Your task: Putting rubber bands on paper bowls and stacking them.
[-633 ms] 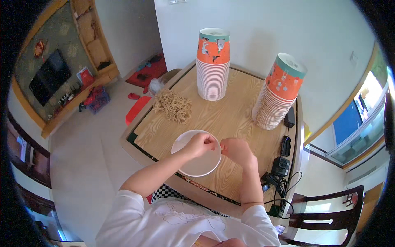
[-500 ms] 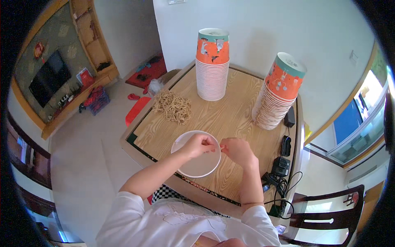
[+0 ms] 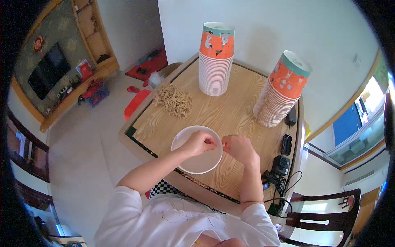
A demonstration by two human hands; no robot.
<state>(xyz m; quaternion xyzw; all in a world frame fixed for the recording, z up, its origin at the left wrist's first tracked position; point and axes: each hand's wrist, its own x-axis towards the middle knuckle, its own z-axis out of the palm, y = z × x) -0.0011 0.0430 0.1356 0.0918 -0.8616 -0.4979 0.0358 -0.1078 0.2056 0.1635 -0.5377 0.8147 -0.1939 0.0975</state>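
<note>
A white paper bucket (image 3: 196,166) stands mouth up near the table's front edge. My left hand (image 3: 200,143) reaches over its opening, fingers pinched together just inside the right side of the rim. My right hand (image 3: 240,149) is closed against the outside of that same rim, its fingertips close to those of the left. Whatever lies between the fingers of either hand is too small or hidden to make out. Beyond the bucket, at the left, lies a loose pile of tan twine cords (image 3: 173,101).
Toward the back stands a tall stack of upturned paper buckets (image 3: 214,76). A second stack (image 3: 275,105), with cords along its side, stands at the right. Black adapters (image 3: 281,165) and tangled cables (image 3: 280,187) line the right edge, near a dark wooden chair (image 3: 325,218).
The view has shifted slightly. Both hands stay at the bucket's right rim, with only small finger movement; the bucket, the stacks and the cord pile keep their places.
</note>
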